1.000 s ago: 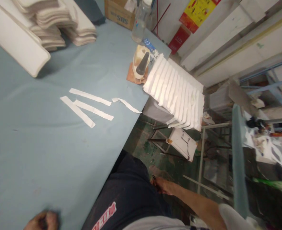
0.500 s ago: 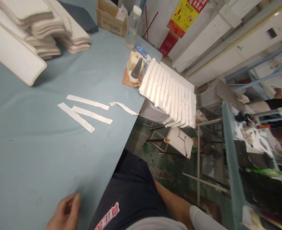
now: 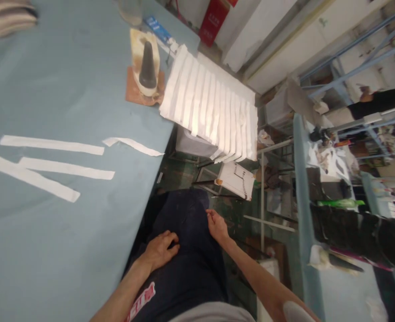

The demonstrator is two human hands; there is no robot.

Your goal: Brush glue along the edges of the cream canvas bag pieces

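Observation:
My left hand (image 3: 162,249) rests on the dark blue apron (image 3: 187,264) over my lap, its fingers loosely curved with a gap to the thumb and nothing visible in it. At the apron's right edge, my right hand (image 3: 218,227) has its fingertips pinched together on the cloth. Several white strips (image 3: 63,169) lie flat on the blue-green table to the left. One curled strip (image 3: 133,145) reaches the table's edge. Beyond them a glue-stained holder (image 3: 135,49) with a dark, tapered tool (image 3: 148,67) sits on a brown pad (image 3: 129,85).
A stack of white strips (image 3: 211,103) lies in rows on a support beside the table (image 3: 83,250). A white-topped stool (image 3: 236,181) stands below it. At right is another cluttered table (image 3: 300,179), with a person's dark sleeve (image 3: 375,103) beyond.
My view has swung right and down. My left hand has moved off the table onto the apron. My right hand has come into view at the apron's edge. The strips lie as before.

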